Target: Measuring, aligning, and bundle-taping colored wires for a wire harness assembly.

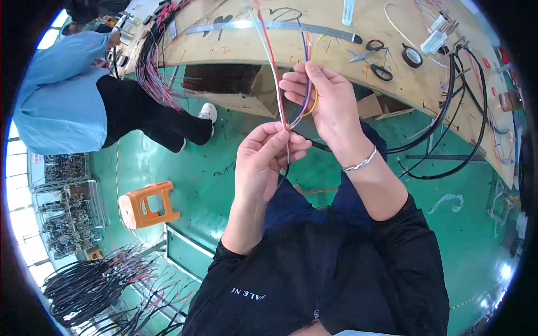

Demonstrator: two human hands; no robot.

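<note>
My left hand (268,157) pinches a red wire (267,39) and a white wire (259,28) between thumb and fingers; both run up past it toward the table. Just up and to the right, my right hand (330,103) has thumb and fingers closed on a bundle of thin wires, among them a blue wire (305,38) and a yellow wire (316,102). Their ends stick up beyond the fingers. The two groups come together at my left fingertips, beside a black cable (319,145) that passes behind my right wrist. My fingers hide the exact joint.
On the wooden table (241,53) lie a steel ruler (274,24), scissors (371,58), black tape (412,56) and a wire bundle (148,61). Thick black cables (476,134) hang off its right side. An orange stool (148,205) and a person in blue (67,95) are at left.
</note>
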